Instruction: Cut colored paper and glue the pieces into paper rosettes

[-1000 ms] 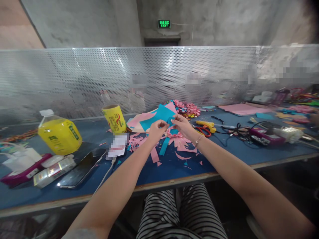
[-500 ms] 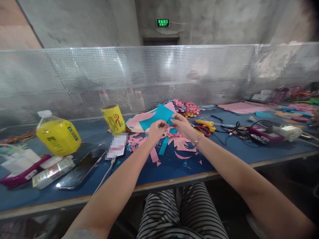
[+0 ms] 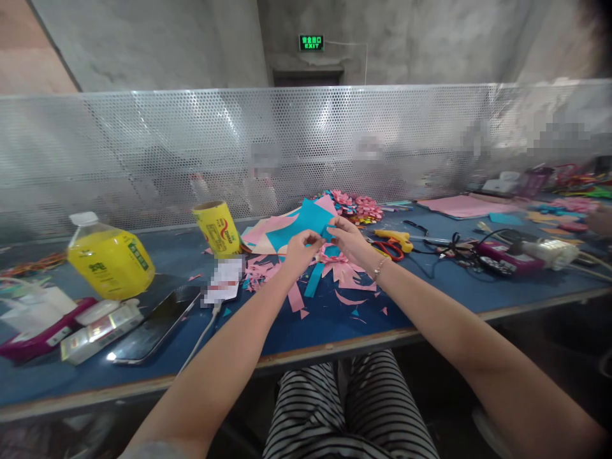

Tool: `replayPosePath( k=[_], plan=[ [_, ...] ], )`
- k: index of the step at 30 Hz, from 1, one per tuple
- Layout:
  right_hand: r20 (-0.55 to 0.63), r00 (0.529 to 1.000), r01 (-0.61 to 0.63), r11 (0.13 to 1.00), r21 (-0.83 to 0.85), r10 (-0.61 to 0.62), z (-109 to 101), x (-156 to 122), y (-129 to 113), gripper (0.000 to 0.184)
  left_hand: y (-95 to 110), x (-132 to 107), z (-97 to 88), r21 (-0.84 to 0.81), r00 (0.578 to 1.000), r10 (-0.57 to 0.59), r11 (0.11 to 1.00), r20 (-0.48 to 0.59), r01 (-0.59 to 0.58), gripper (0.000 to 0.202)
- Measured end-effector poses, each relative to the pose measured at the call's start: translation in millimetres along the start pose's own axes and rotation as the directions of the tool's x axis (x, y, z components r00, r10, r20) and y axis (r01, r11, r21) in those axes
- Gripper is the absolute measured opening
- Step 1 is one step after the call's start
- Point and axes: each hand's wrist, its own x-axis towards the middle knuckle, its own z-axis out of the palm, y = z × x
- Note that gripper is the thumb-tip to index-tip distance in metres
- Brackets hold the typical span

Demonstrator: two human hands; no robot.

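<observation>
Over the middle of the table, my left hand [image 3: 305, 250] and my right hand [image 3: 351, 241] meet with fingertips pinched. A small piece of blue paper [image 3: 327, 233] is between them, its outline hard to tell from the blue sheet [image 3: 302, 223] lying behind. Pink paper [image 3: 271, 231] lies under that sheet. Just below my fingers sit pink cut-paper petals [image 3: 344, 275], a blue strip [image 3: 313, 280] and a pink strip [image 3: 296, 298]. Small pink scraps [image 3: 261, 275] are heaped left of my left hand.
Scissors [image 3: 388, 250] and a yellow-handled tool [image 3: 396, 240] lie right of my hands. Finished paper flowers [image 3: 366, 208] are piled behind. Leftward stand a yellow tube [image 3: 217, 229], a phone [image 3: 153, 328] and a yellow-liquid jug [image 3: 112, 261]. Another person's hand [image 3: 600, 220] shows at the far right.
My hands keep nearly the same pose around the paper. At the far right edge, another person's hand has come into view.
</observation>
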Motion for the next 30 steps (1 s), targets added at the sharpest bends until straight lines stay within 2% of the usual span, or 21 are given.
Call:
replayPosePath(
  k=[30],
  plan=[
    [0.020,1.000,0.008,1.000,0.009,-0.008,-0.8,0.3,-0.2,0.026,-2.2,-0.7,2.3,-0.020,1.000,-0.008,1.000,0.028,0.009,0.019]
  ],
)
